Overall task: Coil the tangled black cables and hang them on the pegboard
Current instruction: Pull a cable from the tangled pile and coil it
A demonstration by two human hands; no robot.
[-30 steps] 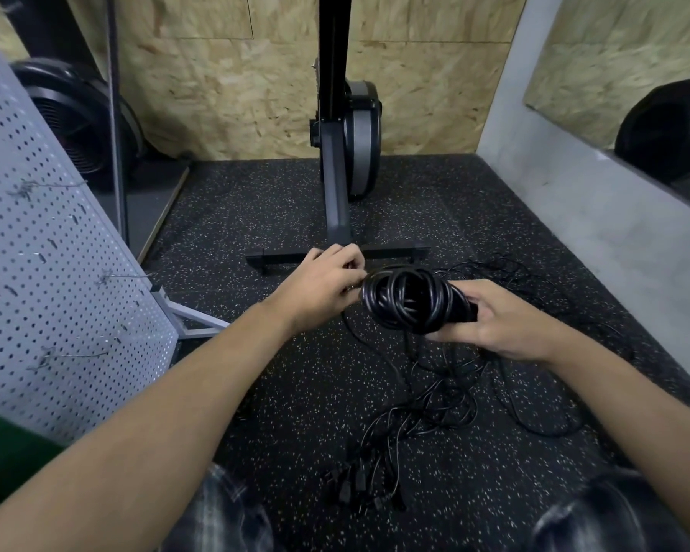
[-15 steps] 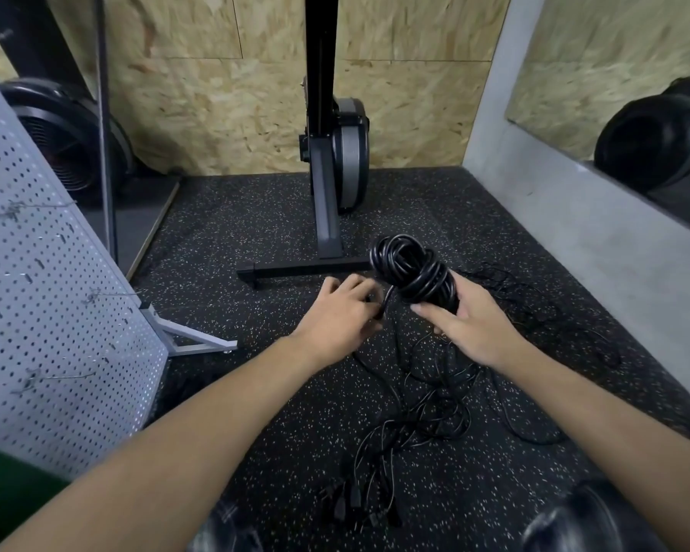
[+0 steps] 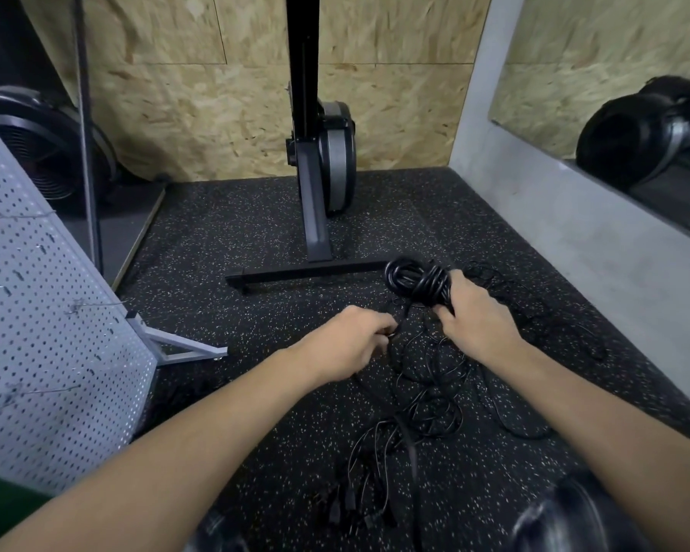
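**Half-wound coil in hand, tangle on the floor**

The person's right hand [image 3: 481, 324] grips a coil [image 3: 417, 281] of thick black cable. The fingers are curled round its near side, and it is held above the floor [image 3: 232, 241], just in front of the base bar of an upright exercise machine [image 3: 319, 173]. The left hand [image 3: 349, 344] is lower and a little to the left, apart from the right. Its fingertips are closed on a cable strand [image 3: 400, 318] that runs up toward the coil.

Under and between both hands, the rest of the black cable lies as a loose tangle [image 3: 431, 412] on the speckled rubber floor, with loops spreading out to the right. Several plugs [image 3: 355, 507] are bunched at its near end, close to the person's knees.

The white pegboard [image 3: 48, 352] leans on its stand at the left, well apart from the coil. A few wire hooks [image 3: 92, 304] stick out of it, and none of them holds cable. Chipboard wall [image 3: 200, 113] closes the back of the room.
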